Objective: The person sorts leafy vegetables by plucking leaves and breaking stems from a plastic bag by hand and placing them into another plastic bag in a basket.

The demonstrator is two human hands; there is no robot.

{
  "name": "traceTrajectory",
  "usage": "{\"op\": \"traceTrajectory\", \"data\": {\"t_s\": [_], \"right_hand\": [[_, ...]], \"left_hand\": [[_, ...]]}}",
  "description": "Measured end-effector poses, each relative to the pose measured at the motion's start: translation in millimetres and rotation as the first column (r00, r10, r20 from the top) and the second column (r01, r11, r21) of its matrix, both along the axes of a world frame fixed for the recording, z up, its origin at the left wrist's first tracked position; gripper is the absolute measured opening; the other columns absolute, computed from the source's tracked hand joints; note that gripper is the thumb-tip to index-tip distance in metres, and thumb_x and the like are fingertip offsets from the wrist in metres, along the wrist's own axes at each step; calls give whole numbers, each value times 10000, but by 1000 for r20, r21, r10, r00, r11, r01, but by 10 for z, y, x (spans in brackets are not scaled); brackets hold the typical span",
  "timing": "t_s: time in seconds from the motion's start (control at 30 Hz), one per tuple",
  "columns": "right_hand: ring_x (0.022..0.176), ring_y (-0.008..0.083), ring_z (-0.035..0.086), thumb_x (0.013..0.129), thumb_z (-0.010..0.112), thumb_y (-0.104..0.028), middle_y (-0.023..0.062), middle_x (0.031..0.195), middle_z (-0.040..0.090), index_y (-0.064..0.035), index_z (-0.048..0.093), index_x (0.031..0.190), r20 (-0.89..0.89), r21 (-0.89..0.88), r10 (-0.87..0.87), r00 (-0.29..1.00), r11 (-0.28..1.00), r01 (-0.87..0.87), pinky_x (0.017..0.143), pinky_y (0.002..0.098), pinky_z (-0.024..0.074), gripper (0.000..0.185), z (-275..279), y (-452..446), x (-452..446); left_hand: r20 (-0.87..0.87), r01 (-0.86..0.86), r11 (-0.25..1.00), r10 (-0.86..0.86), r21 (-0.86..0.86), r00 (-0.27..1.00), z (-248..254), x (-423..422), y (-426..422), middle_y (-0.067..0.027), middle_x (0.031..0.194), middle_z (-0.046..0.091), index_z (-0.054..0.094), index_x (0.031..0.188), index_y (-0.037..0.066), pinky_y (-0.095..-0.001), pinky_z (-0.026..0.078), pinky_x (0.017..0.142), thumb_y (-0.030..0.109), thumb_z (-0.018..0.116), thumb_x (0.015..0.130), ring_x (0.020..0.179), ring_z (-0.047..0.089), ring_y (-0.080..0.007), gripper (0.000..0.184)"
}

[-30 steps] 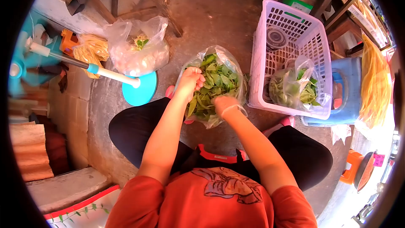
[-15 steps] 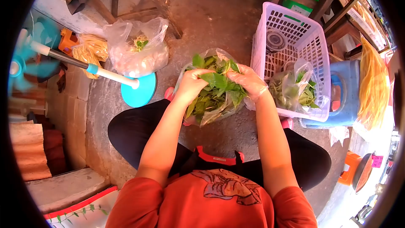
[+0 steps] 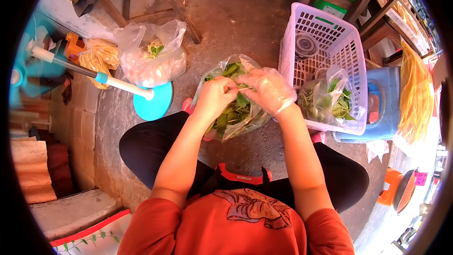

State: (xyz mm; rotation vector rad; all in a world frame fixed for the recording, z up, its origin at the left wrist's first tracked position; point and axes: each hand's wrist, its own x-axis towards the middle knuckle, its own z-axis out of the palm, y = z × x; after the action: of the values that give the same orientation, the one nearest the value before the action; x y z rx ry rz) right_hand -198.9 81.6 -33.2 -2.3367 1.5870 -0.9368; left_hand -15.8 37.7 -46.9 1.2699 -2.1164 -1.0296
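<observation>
An open clear plastic bag (image 3: 255, 122) full of green leaves (image 3: 233, 113) stands on the floor between my legs. Above its leaves my left hand (image 3: 216, 97) is closed, thumb and fingers pinched on a thin green stem. My right hand (image 3: 270, 92), covered by a clear plastic glove, is beside it with its fingertips close to my left fingers. Its fingers are pressed together on the same stem, with a few leaves hanging just below.
At the right is a lilac basket (image 3: 329, 27) holding another bag of leaves (image 3: 339, 106), with a blue container (image 3: 388, 99) beside it. A knotted plastic bag (image 3: 151, 61), a fan base (image 3: 153, 104) and its pole (image 3: 123, 85) are at the left. Wooden legs (image 3: 186, 19) stand ahead.
From low in the bag, my right hand rose, spread over a leafy sprig, then moved left to my left hand. The larger leaves held up half a second ago are no longer visible between the hands.
</observation>
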Motion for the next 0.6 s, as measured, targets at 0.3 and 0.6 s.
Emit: {"op": "traceTrajectory", "data": {"t_s": [0.3, 0.6], "right_hand": [[829, 335, 576, 717, 588, 28, 157, 858, 571, -52, 611, 866, 206, -3, -212, 955, 976, 218, 772, 386, 470, 170, -123, -35, 293], [797, 84, 497, 930, 539, -140, 0, 876, 571, -34, 576, 989, 729, 376, -268, 630, 925, -42, 720, 255, 444, 126, -227, -139, -25]], "left_hand": [[-430, 98, 876, 133, 473, 893, -4, 51, -137, -15, 741, 592, 613, 858, -9, -225, 404, 584, 100, 608, 863, 685, 516, -50, 109], [-778, 550, 552, 394, 626, 490, 90, 202, -194, 44, 690, 413, 545, 883, 92, -189, 307, 524, 162, 547, 925, 591, 367, -63, 82]]}}
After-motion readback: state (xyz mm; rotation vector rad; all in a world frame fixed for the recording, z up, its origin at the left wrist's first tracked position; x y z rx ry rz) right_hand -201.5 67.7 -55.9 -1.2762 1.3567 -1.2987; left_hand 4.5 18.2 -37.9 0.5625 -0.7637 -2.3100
